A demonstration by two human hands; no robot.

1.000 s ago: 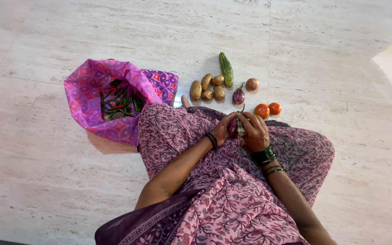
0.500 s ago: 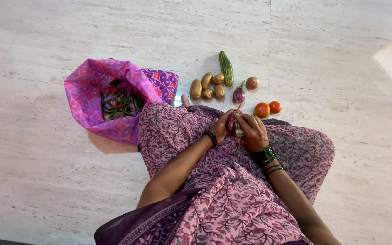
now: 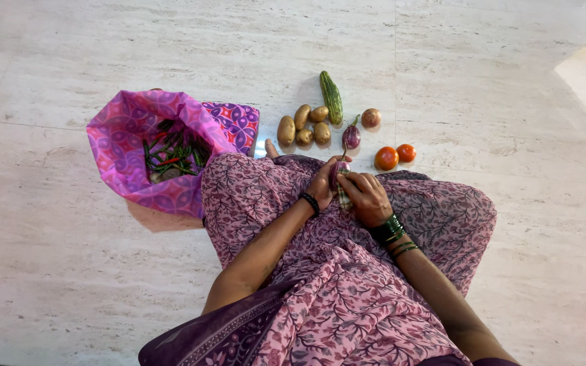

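Observation:
I sit on the floor with both hands over my lap, which is covered in pink patterned cloth. My left hand point(image 3: 323, 184) and my right hand point(image 3: 366, 198) meet around a small purple eggplant point(image 3: 338, 173), each with its fingers closed on it. A pale striped part shows below the fingers, and I cannot tell what it is. My left wrist has a dark band and my right wrist has green bangles.
On the stone floor ahead lie several potatoes point(image 3: 302, 126), a green cucumber point(image 3: 331, 97), another small eggplant point(image 3: 351, 137), an onion point(image 3: 371, 118) and two tomatoes point(image 3: 386, 158). To the left, an open pink cloth bag point(image 3: 125, 146) holds green vegetables.
My hands have barely shifted and still grip the small eggplant. Nothing on the floor has moved.

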